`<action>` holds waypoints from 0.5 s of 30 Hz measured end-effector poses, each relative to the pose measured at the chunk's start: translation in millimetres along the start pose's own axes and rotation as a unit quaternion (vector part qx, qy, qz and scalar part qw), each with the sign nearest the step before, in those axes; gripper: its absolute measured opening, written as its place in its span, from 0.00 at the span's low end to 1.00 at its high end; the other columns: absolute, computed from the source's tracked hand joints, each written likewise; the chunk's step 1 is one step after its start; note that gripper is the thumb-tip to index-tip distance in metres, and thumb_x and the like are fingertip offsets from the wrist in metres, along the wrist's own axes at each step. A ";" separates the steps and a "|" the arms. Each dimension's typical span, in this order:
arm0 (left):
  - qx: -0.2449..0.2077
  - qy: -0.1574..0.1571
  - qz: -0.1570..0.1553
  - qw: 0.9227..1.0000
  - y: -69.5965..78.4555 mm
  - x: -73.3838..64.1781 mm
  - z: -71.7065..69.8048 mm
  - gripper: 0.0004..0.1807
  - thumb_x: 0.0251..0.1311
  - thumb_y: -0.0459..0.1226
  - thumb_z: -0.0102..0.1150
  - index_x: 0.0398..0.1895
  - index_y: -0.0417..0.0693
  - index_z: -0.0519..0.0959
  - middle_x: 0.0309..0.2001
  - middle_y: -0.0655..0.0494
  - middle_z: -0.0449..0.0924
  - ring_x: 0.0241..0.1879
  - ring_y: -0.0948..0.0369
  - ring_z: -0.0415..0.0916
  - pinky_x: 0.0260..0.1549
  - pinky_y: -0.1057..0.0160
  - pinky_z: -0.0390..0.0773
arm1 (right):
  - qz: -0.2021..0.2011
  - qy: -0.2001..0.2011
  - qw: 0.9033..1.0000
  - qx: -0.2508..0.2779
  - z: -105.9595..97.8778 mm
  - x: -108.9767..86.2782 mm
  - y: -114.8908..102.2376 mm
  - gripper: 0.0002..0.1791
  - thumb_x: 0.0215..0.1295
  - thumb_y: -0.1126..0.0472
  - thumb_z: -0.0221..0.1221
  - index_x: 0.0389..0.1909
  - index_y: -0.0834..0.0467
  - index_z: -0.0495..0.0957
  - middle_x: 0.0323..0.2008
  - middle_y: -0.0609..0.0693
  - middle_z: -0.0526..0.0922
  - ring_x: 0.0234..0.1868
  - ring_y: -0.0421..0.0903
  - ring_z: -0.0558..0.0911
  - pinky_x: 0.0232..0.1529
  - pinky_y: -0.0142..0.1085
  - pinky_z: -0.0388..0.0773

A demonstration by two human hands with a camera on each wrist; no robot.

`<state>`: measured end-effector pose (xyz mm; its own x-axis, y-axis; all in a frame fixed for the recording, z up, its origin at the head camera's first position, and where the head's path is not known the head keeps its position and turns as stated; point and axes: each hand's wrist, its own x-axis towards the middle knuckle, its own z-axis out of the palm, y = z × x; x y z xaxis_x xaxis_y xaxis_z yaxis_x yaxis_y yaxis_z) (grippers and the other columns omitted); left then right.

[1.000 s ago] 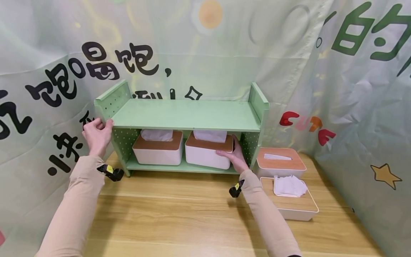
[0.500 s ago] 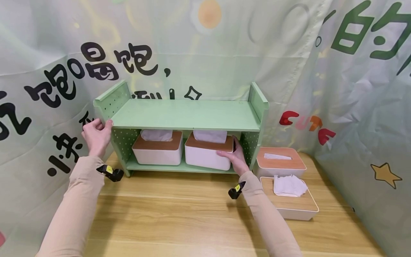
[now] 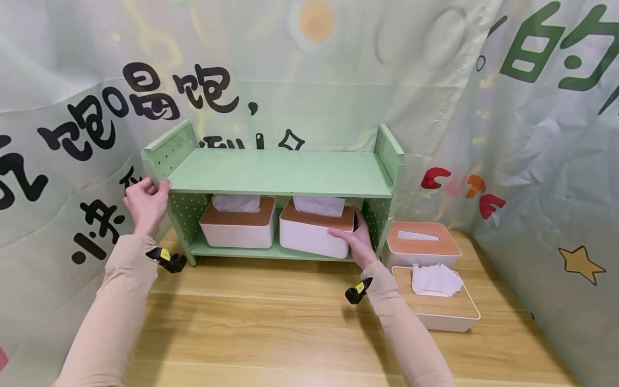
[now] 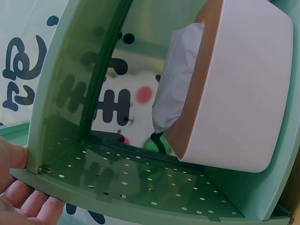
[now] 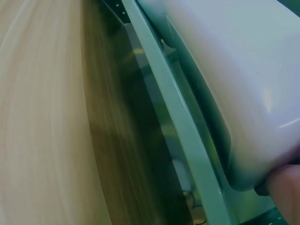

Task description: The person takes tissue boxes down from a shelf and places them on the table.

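In the head view, my left hand [image 3: 146, 206] grips the left side panel of a green two-tier shelf [image 3: 280, 171]. The left wrist view shows the thumb and fingers [image 4: 32, 204] on either side of the panel's edge. My right hand [image 3: 359, 239] holds the right end of a white tissue box [image 3: 311, 236] on the lower tier, thumb on its front wall. This box sits at an angle, its right front corner out over the shelf's front edge. A second tissue box [image 3: 237, 235] stands to its left. Both have wooden lids with tissue poking out.
To the right of the shelf, two more tissue boxes stand on the wooden table [image 3: 271, 328]: the back box [image 3: 420, 252] and the front box [image 3: 442, 321]. A printed cloth [image 3: 309, 70] hangs close behind. The upper tier sits just above the lower boxes' tissues.
The right-hand tissue box has shifted slightly to the right and toward the front, with my right hand moving along. My left hand stays where it was on the shelf.
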<state>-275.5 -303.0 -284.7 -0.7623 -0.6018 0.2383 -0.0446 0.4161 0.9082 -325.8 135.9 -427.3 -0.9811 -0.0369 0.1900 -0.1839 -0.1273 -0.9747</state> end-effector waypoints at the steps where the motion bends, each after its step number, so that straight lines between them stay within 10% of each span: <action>1: 0.001 0.000 0.000 1.000 0.3 0.0 0.0 0.22 0.68 0.48 0.57 0.60 0.47 0.81 0.52 0.57 0.86 0.56 0.67 0.70 0.54 0.71 0.69 | 0.000 0.000 1.000 0.006 -0.1 -0.6 -0.4 0.61 0.52 0.69 0.71 0.81 0.57 0.42 0.81 0.56 0.49 0.78 0.52 0.56 0.76 0.47 0.61; 9: 0.000 0.002 0.005 1.000 0.4 -0.6 -0.5 0.22 0.68 0.47 0.57 0.60 0.47 0.81 0.50 0.56 0.86 0.38 0.79 0.68 0.43 0.77 0.70 | -0.007 -0.004 1.000 0.006 -0.9 -6.7 -3.8 0.60 0.51 0.70 0.70 0.81 0.57 0.42 0.79 0.58 0.51 0.76 0.53 0.59 0.74 0.46 0.63; 15: -0.013 -0.004 0.001 1.000 0.2 -0.4 -1.2 0.22 0.68 0.47 0.57 0.59 0.46 0.81 0.28 0.85 0.81 0.38 0.78 0.69 0.43 0.77 0.70 | -0.022 -0.003 1.000 0.004 0.5 -12.8 -5.8 0.60 0.49 0.71 0.70 0.80 0.59 0.45 0.79 0.58 0.51 0.78 0.54 0.55 0.79 0.47 0.54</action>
<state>-274.4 -303.4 -284.2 -0.7671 -0.5960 0.2373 -0.0271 0.3997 0.9163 -312.1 136.6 -424.0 -0.9717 -0.0375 0.2332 -0.2261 -0.1377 -0.9643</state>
